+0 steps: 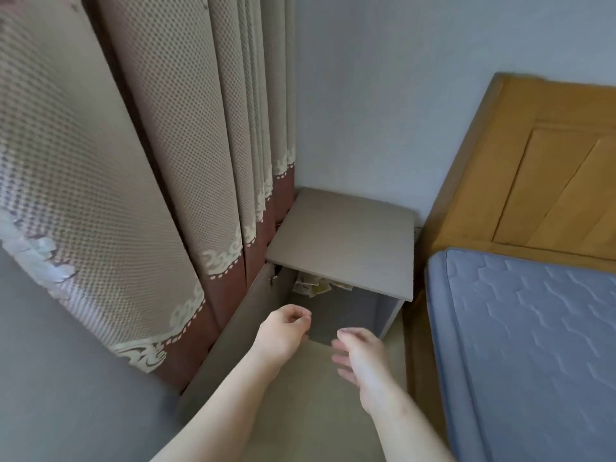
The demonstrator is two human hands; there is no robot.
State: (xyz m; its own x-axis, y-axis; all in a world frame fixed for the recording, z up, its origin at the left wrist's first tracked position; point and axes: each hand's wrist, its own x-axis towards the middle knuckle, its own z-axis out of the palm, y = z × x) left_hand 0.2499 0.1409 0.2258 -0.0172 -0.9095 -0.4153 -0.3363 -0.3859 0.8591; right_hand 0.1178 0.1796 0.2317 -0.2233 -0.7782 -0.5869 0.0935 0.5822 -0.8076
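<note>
A grey bedside cabinet [343, 241] stands in the corner between the curtain and the bed. Its door [233, 331] hangs swung open to the left. Inside, under the top, some papers [313, 283] show. My left hand [283, 331] hovers in front of the open compartment with its fingers loosely curled and nothing in them. My right hand [360, 358] is beside it, a little lower and blurred, fingers relaxed and empty.
A long patterned curtain [160, 181] with a dark red hem hangs at the left. A bed with a blue quilted mattress [533, 345] and a wooden headboard [540, 168] fills the right. A narrow strip of beige floor [300, 411] runs between them.
</note>
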